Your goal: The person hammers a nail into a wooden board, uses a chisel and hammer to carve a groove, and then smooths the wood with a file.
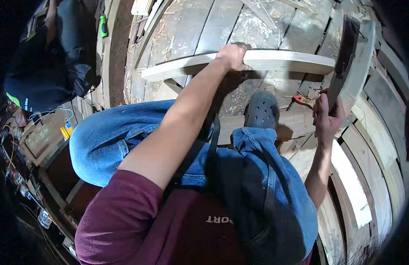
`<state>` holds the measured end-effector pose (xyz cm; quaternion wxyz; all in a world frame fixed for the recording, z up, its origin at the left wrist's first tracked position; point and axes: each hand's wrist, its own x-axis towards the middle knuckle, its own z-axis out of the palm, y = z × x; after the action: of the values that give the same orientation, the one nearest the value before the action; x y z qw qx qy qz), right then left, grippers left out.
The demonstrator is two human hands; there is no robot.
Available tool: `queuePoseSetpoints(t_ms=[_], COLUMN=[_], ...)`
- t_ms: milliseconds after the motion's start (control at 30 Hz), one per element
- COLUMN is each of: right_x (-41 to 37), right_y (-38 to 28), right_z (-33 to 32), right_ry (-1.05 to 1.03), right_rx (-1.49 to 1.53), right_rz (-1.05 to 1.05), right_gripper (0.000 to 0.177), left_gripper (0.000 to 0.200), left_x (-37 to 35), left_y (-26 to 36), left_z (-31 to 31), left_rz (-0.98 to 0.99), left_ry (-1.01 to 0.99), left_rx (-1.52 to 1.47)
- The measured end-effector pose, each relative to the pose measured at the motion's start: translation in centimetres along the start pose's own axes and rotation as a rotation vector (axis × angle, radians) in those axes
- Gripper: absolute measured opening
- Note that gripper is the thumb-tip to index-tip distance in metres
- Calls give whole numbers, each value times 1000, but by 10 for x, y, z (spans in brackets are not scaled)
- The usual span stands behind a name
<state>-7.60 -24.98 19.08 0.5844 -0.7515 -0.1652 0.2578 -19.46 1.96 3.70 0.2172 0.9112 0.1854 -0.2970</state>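
Note:
My left hand (pixel 233 57) is closed over the top edge of a long pale wooden board (pixel 288 61), which stands on edge across the plank floor in front of me. On the right, my right hand (pixel 329 115) is closed around the lower end of a long, dark, blade-like tool (pixel 346 53) whose exact kind I cannot make out. The tool points away from me, beside a pale timber (pixel 361 66). An orange-and-black handle (pixel 301 101) lies on the floor just left of my right hand; the rest of it is hidden.
My foot in a grey clog (pixel 262 109) rests near the board. Several planks (pixel 368 154) lie at the right. Another person in dark clothes (pixel 41 75) is at the upper left, near a green-handled tool (pixel 103 26). Wires and a yellow item (pixel 66 131) lie at the left.

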Motion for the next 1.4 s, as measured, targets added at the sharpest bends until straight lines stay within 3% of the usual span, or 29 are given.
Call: queuePoseSetpoints(t_ms=[267, 300, 467, 500, 633, 733, 767, 867, 933, 1000, 1133, 1300, 1400], right_x=[-2, -3, -4, -6, -7, -9, -10, -8, -7, -4, -1, 1, -8], right_y=[3, 4, 10, 10, 17, 21, 23, 21, 17, 3, 13, -15, -3], right_z=[-6, -8, -15, -10, -8, -2, 3, 8, 10, 16, 9, 13, 7], right_ry=[-9, -9, 60, 159, 132, 198, 301, 327, 378, 458, 649, 814, 781], right_rx=[-38, -16, -63, -47, 24, 79, 101, 137, 150, 203, 418, 408, 417], right_rz=[43, 31, -17, 47, 42, 71, 120, 111, 132, 154, 146, 227, 221], right_gripper=[21, 20, 17, 15, 15, 17, 19, 22, 19, 19, 23, 28, 29], left_gripper=[68, 69, 70, 70, 69, 71, 73, 74, 74, 76, 76, 73, 70], left_x=[2, 0, 0, 2, 8, 10, 4, 5, 2, 15, 12, 5, 10], left_y=[-6, -1, -2, -3, -8, -9, -10, -6, -4, -18, -12, -6, -12], left_z=[5, -2, -4, -2, 1, -1, -3, -14, -12, 8, -4, -16, -5], left_rz=[72, 22, 16, -9, 19, -6, 81, 22, -5, 116, 44, 24, 58], left_ry=[85, 9, 26, 20, 15, -52, 79, -95, -12, 69, -37, -68, -16], left_rx=[-24, -34, -65, -60, -111, -103, -138, -102, -145, -150, -132, -134, -145])
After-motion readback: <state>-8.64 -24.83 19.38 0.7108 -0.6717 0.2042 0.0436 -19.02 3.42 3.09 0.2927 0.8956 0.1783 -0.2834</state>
